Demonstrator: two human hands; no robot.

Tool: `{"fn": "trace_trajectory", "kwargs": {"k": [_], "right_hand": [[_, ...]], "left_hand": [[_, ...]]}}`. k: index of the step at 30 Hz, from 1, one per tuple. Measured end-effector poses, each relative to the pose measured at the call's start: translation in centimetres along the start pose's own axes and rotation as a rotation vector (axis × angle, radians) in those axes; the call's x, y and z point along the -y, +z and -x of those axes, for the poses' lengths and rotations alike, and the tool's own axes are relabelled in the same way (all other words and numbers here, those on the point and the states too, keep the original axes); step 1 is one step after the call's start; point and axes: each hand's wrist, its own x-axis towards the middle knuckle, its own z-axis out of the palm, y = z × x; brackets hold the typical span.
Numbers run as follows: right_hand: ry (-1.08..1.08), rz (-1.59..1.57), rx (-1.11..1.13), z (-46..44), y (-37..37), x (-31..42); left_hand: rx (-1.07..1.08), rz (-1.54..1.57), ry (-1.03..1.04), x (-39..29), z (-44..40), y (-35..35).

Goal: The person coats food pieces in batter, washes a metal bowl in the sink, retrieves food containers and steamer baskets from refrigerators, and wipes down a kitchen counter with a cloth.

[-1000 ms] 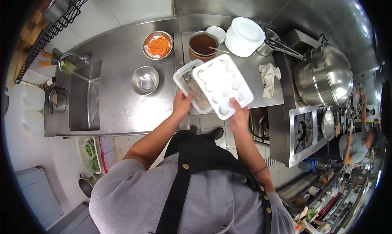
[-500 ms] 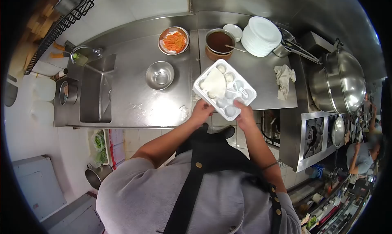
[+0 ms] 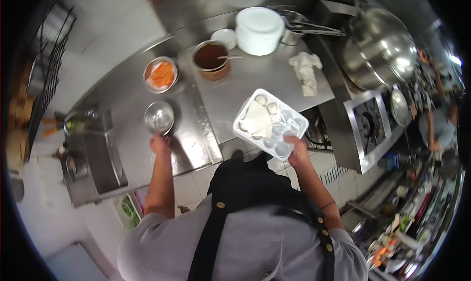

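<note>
Brown-liquid pot (image 3: pixel 216 74): my landmark, on the steel counter (image 3: pixel 250 92), thin handle over its right rim.
Right hand (image 3: pixel 297 151): clamped on the white compartment tray's near-right edge.
White compartment tray (image 3: pixel 278 130): held up, right of the pot and nearer the person; white sheet (image 3: pixel 258 120) over part of it.
Left hand (image 3: pixel 161 143): at the steel bowl's near rim; I can't tell if fingers grip.
Steel bowl (image 3: pixel 159 116): left of pot, nearer the person.
Plate stack (image 3: pixel 259 33): right of pot, farther back.
Cloth (image 3: pixel 306 72): right of pot.
</note>
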Motion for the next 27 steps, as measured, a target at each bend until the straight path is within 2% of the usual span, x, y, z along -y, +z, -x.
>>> {"fn": "trace_trajectory", "kwargs": {"k": [3,5,6,7,8,9,11,13,14,16,17,19,20,22,24,25,27], "right_hand": [[-0.026,-0.026,-0.063,0.8,-1.4,0.5],[-0.014,-0.051,-0.12,1.1,-3.1,0.2],[0.017,-0.059,-0.162,1.3,-4.4,0.0],[0.023,-0.059,-0.145,1.3,-6.1,-0.7],[0.039,-0.117,-0.196,1.6,-7.3,-1.3],[0.039,-0.148,-0.206,2.0,-8.0,-1.3],[-0.063,-0.165,-0.271,3.0,-8.9,-1.1],[-0.173,-0.239,-0.335,4.7,-11.3,-0.9],[-0.188,-0.253,-0.314,5.7,-12.2,-0.6],[-0.25,-0.286,-0.311,8.1,-14.3,0.0],[-0.27,-0.306,-0.339,9.7,-15.7,0.1],[-0.333,-0.36,-0.387,12.5,-18.8,0.3],[-0.373,-0.375,-0.395,14.1,-20.3,0.2],[-0.405,-0.448,-0.544,18.3,-24.0,0.1],[-0.475,-0.492,-0.585,22.7,-28.8,-0.7],[-0.5,-0.503,-0.592,25.3,-31.0,-1.1],[-0.589,-0.463,-0.759,30.3,-35.8,-1.8]], "left_hand": [[-0.013,-0.008,0.232,-2.0,0.9,2.3],[0.152,-0.404,0.535,-2.1,-0.7,1.9],[0.234,-0.685,0.994,-4.0,2.8,3.3],[0.207,-0.714,1.064,-4.7,5.6,4.9],[0.233,-0.937,1.217,-4.8,5.5,5.1],[0.346,-0.839,1.195,-5.3,8.8,7.2],[0.597,-0.637,1.309,-3.2,7.2,10.0],[0.704,-0.789,1.316,-4.3,13.2,12.9],[0.773,-0.762,1.34,-3.7,14.4,14.1],[0.945,-0.671,1.601,-2.7,17.6,17.0],[0.988,-0.638,1.621,-2.1,20.0,18.1],[1.153,-0.649,1.922,-0.9,25.8,20.1],[1.177,-0.607,1.945,0.5,27.3,21.3],[1.402,-0.679,1.832,4.3,31.5,23.0],[1.519,-0.508,1.858,8.5,38.3,24.4],[1.626,-0.523,1.83,10.2,42.4,24.3],[1.782,-0.583,1.701,15.2,48.5,24.5]]}}
